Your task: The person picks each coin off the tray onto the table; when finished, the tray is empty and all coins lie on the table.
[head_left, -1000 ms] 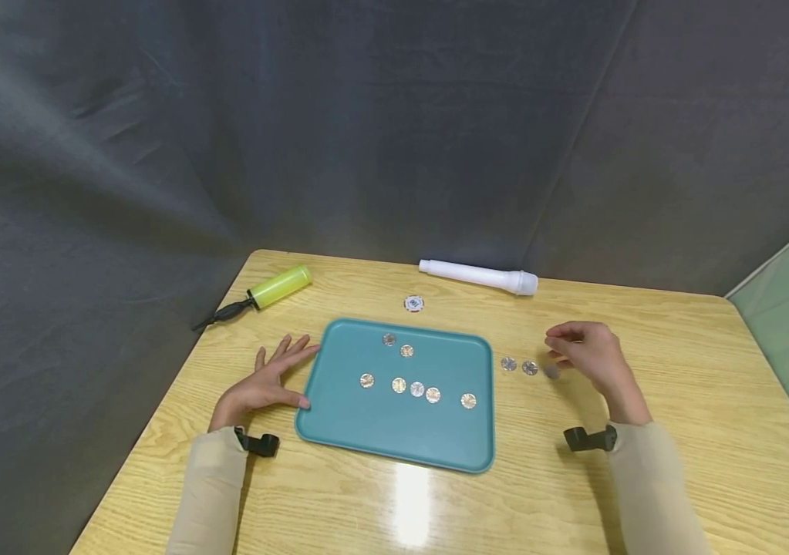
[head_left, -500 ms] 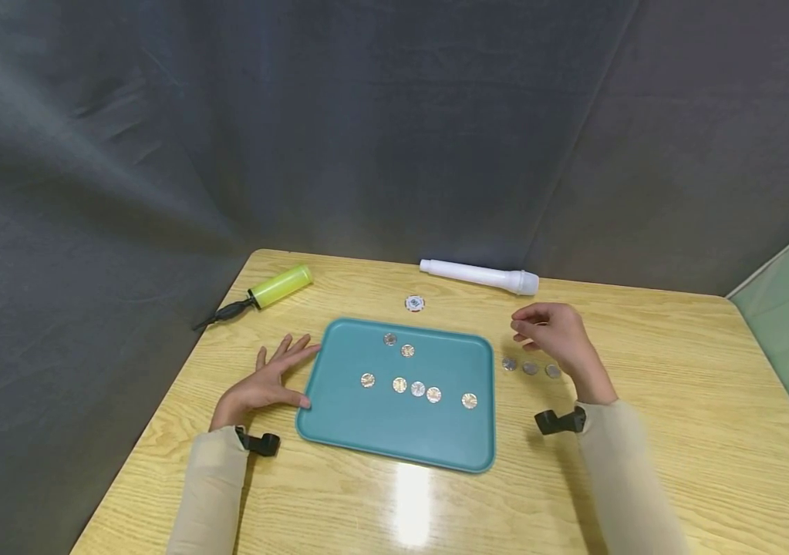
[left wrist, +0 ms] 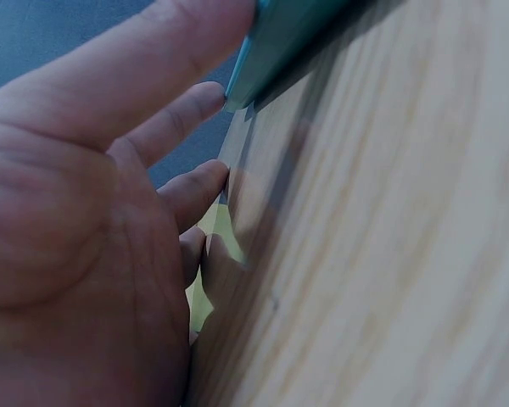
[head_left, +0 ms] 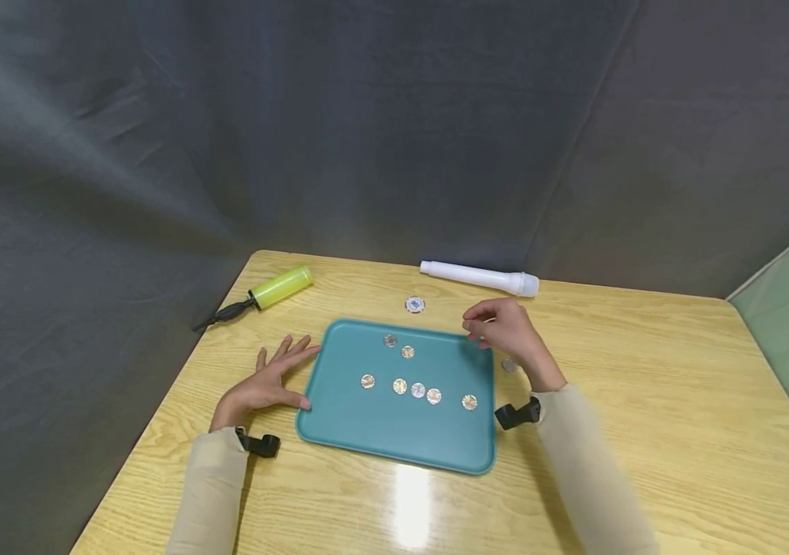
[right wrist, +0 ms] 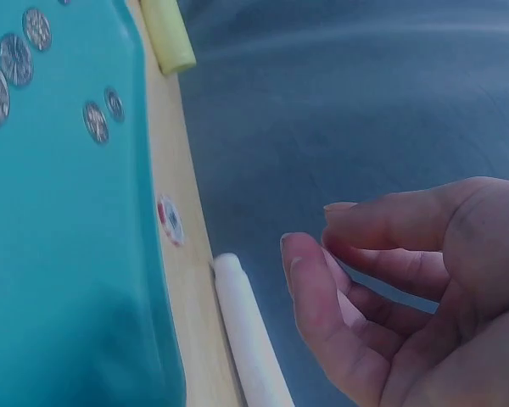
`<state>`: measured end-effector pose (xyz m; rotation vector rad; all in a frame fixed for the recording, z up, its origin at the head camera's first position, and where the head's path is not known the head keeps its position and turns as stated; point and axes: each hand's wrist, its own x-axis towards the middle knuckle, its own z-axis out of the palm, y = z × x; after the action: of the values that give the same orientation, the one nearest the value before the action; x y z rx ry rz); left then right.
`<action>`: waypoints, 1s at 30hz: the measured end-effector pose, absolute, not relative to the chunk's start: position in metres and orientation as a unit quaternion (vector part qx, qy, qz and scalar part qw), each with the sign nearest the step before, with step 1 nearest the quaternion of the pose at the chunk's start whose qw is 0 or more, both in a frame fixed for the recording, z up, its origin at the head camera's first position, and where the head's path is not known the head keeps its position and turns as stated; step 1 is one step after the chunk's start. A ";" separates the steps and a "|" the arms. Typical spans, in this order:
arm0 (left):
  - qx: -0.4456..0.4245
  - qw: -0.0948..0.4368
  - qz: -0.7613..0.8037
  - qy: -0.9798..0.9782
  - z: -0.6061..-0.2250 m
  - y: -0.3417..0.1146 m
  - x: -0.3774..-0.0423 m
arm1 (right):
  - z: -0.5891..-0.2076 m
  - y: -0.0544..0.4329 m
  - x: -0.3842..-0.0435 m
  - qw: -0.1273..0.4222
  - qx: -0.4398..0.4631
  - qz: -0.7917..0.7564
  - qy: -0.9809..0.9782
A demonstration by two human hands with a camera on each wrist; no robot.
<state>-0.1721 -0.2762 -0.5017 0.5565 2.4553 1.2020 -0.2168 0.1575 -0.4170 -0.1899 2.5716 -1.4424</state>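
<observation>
My left hand (head_left: 265, 385) rests at the left edge of the teal tray (head_left: 394, 451), fingers spread, with thumb and index fingertip at the rim. In the left wrist view those straight fingers reach the edge of the tray (left wrist: 276, 55). Above the tray's back right corner is my right hand (head_left: 505, 331), fingers loosely bent toward the thumb. The right wrist view shows nothing between these fingertips. Several gold and silver coins lie scattered in the tray, among them a silver coin (head_left: 418, 391) and a gold coin (head_left: 470, 402). Another coin (head_left: 509, 364) lies just right of the tray.
Behind the tray lies a poker chip (head_left: 415, 304). A white microphone (head_left: 477, 277) lies along the table's back edge. At the back left is a yellow-green balloon pump (head_left: 281, 287) with a black end. A dark curtain (head_left: 394, 131) hangs behind the table (head_left: 679, 401).
My right hand has moved left from above the row of coins to the tray's back right corner. Two coins of that row are now hidden behind the right arm. The left hand stays put.
</observation>
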 end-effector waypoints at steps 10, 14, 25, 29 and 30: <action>0.195 0.174 0.424 0.867 -0.503 -0.276 -0.173 | -0.416 0.124 -0.219 0.103 -0.076 -0.479 0.869; 0.194 0.175 0.423 0.868 -0.503 -0.276 -0.173 | -0.419 0.112 -0.221 0.111 -0.081 -0.474 0.870; 0.187 0.173 0.423 0.870 -0.503 -0.277 -0.174 | -0.441 0.086 -0.227 0.115 -0.107 -0.470 0.869; 0.188 0.173 0.420 0.871 -0.504 -0.277 -0.174 | -0.452 0.082 -0.229 0.120 -0.103 -0.464 0.872; 0.189 0.173 0.420 0.871 -0.505 -0.277 -0.174 | -0.455 0.081 -0.230 0.120 -0.101 -0.461 0.873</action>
<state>-0.1742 -0.2766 -0.5047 0.5360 2.4708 1.1912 -0.2297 0.0810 -0.4547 -0.2963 2.5520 -1.3468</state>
